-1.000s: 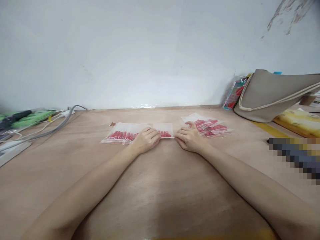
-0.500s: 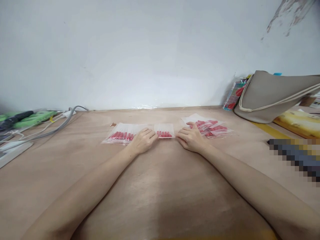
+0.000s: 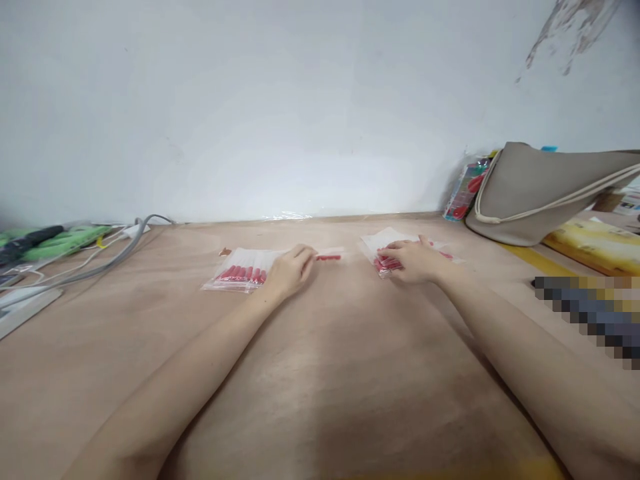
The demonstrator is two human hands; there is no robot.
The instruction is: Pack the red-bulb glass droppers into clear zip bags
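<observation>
My left hand (image 3: 296, 270) is pinched on one edge of a small clear plastic bag (image 3: 329, 257) with red pieces in it. This bag appears raised and tilted, so its contents show as a thin red line. Just left of that hand lie overlapping clear bags (image 3: 240, 272) with red stick-like pieces lined up inside. My right hand (image 3: 413, 261) rests over a loose pile of similar bags (image 3: 384, 239) on the right, fingers stretched out and apart across them. Part of the pile is hidden under the palm.
Along the wall at right stand a grey bag (image 3: 530, 193) with a cord and a colourful package (image 3: 465, 190). A yellow packet (image 3: 595, 247) lies in front of them. Cables (image 3: 125, 247) and a green item (image 3: 75, 239) occupy the far left of the brown table (image 3: 310, 373).
My right hand has let go of the small bag and moved right onto the pile. The bag in my left hand has tilted from facing me to nearly edge-on.
</observation>
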